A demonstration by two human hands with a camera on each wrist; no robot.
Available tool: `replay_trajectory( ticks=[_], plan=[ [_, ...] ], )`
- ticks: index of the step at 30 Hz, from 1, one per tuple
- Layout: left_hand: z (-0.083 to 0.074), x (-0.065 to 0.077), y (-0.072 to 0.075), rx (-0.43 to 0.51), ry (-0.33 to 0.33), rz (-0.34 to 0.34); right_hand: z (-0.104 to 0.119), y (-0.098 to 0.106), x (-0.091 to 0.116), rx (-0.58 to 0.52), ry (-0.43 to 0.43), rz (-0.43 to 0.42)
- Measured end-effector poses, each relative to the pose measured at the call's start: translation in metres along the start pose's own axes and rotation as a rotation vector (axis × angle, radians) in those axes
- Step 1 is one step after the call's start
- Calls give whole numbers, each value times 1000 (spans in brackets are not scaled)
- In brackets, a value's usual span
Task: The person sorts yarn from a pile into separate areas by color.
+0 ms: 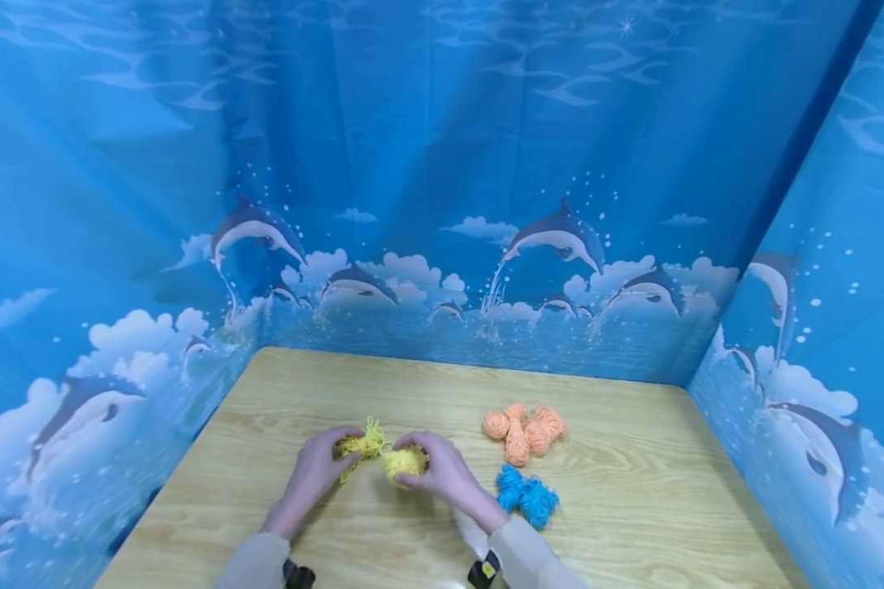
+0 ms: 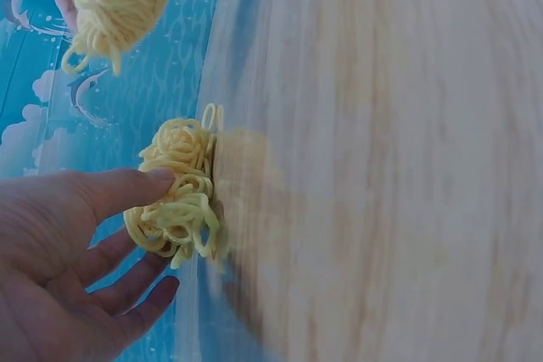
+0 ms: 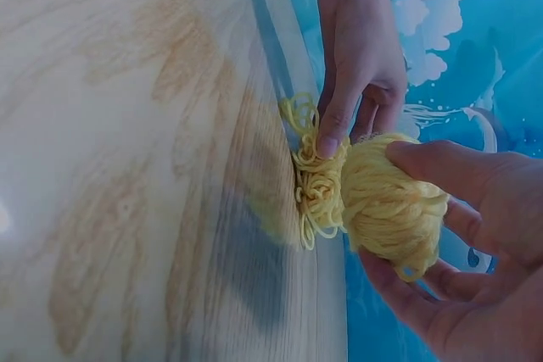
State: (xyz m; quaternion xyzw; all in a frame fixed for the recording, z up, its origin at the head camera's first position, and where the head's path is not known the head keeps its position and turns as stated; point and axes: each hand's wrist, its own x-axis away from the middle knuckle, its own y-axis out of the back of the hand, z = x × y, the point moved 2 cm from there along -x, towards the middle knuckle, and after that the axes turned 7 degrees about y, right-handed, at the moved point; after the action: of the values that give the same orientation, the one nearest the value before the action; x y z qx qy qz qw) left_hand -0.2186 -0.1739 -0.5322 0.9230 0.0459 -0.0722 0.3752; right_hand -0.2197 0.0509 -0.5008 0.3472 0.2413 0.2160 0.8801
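Observation:
A loose, looped tangle of yellow yarn (image 2: 180,184) lies on the wooden table, pinched between the thumb and fingers of my left hand (image 1: 321,460). Its loops spill out past the fingertips. Just to the right, my right hand (image 1: 442,468) grips a rounder, neatly wound ball of yellow yarn (image 3: 394,201), thumb on top and fingers underneath. In the left wrist view this ball is held up apart from the tangle, with small loops hanging from its end.
Several peach yarn balls (image 1: 516,447) sit in a cluster to the right of my hands. Nearer me are bundles of blue yarn (image 1: 536,501), beside my right forearm. A blue dolphin-print curtain (image 1: 427,164) surrounds the wooden table (image 1: 648,483) at the back and sides.

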Motion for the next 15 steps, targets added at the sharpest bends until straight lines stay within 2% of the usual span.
replay_trajectory(
  ticks=[8,15],
  plan=[
    [-4,0,0,-7,-10,-22,-2,1,-9,-25,-47,-6],
    [-5,1,-2,-23,-2,-54,-6,-3,-18,-28,-44,-22]
  ],
)
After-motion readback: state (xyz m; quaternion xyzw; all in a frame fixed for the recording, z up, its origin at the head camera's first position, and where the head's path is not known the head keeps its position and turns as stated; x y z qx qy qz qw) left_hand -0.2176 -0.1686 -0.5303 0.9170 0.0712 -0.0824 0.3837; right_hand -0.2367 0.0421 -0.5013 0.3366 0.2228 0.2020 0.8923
